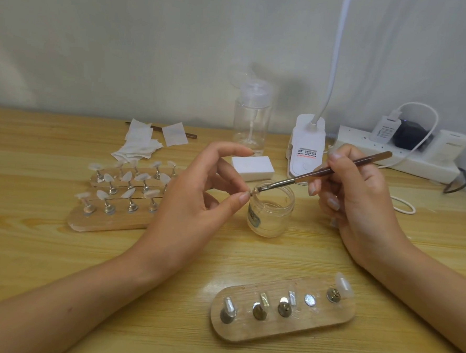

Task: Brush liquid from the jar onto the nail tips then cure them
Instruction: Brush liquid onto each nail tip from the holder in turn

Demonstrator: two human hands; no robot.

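Bare table (31, 246) ran along the bottom left of the frame — open passage. At left middle, racks of nail tips (116, 196) blocked the way; the jar (270, 216) stood centre, a single rack (280, 324) lower right — bottle (251, 123), lamp base (307, 151) and power strip (391, 156) crowded the upper right.

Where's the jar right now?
Head view, center of the table: the jar stands between the left hand and right hand, just in front of the white block.

hands (194, 204) (361, 208) 2 | jar (270, 219) 1 | held brush (327, 171) 1 | pump bottle (252, 117) 1 | white block (253, 166) 1 | power strip (396, 156) 1
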